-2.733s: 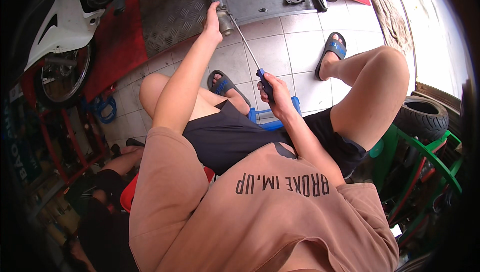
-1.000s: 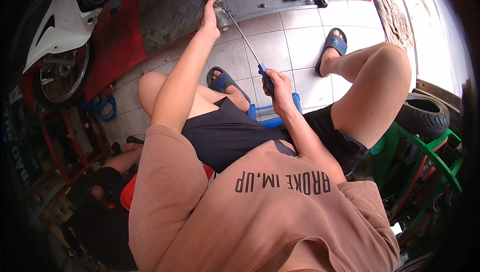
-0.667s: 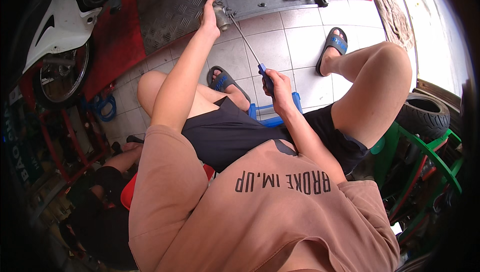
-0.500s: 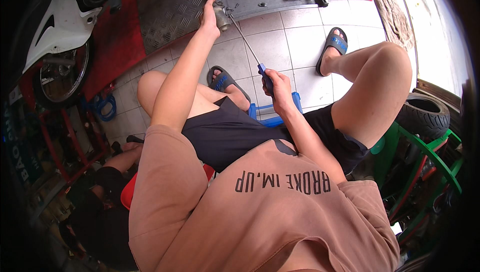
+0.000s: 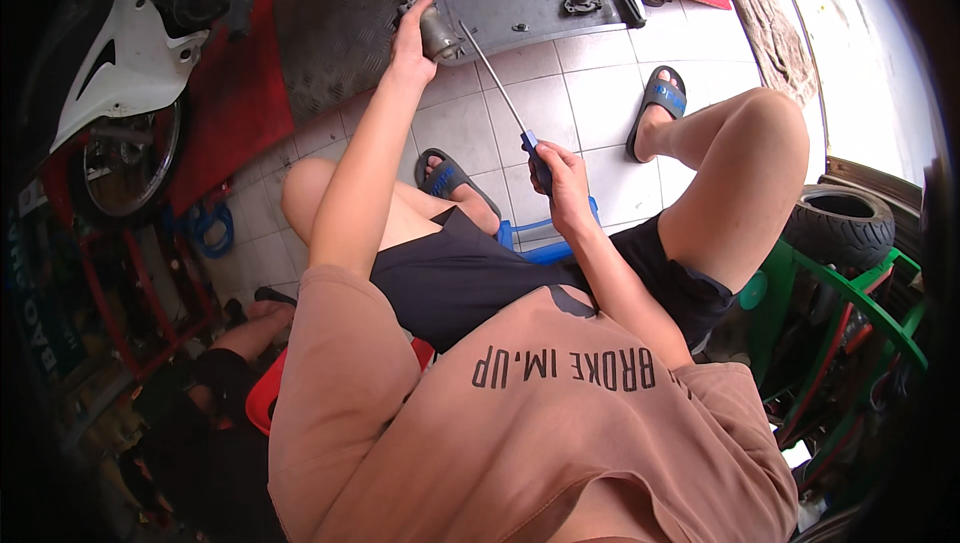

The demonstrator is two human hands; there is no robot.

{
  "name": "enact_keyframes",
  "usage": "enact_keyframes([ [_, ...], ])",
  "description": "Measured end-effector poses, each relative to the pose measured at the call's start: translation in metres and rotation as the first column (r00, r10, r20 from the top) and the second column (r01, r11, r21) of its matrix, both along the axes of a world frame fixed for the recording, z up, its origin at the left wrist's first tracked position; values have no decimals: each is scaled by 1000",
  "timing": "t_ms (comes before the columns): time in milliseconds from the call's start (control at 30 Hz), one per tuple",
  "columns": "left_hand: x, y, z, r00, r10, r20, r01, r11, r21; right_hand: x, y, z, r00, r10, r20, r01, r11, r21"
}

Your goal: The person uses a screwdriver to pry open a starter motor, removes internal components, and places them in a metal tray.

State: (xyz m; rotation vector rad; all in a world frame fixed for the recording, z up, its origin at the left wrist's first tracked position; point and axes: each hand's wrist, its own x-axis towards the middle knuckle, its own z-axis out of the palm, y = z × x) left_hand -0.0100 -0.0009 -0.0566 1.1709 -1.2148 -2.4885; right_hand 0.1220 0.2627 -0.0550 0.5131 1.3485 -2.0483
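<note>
Screwdriver [image 5: 507, 103], gripped in your right hand [image 5: 562, 186]; metal cylinder [image 5: 438, 37], held in your left hand [image 5: 408, 46], best braced against slipping.

Over feed I see loose brown T-shirt [image 5: 540, 433], short sleeves [image 5: 335, 343], stitched neckline [image 5: 590, 483], dark block lettering [image 5: 612, 369] across front, upside down to me. Below, black shorts [image 5: 465, 278]. Dark slide sandals [image 5: 442, 177], blue lettering [image 5: 668, 100] on straps [image 5: 676, 93]. Left fingers [image 5: 420, 9] and right fingers [image 5: 553, 157] both bare.

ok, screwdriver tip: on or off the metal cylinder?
Off: a gap shows between the tip of the screwdriver and the metal cylinder in the left hand.
</note>
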Motion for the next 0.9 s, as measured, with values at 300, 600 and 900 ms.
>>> enact_keyframes([
  [300, 6, -1, 33, 994, -37, -103, 50, 990, 133, -5, 1, 14, 994, -52, -99, 48, 998, -50],
  [600, 11, -9, 19, 996, 42, -75, -20, 962, 271, -3, 1, 12, 994, 17, -106, -21, 999, -33],
  [900, 11, 2, 26, 996, 73, -48, -60, 970, 235, -2, 1, 11, 994, 27, -104, -27, 1000, -1],
])
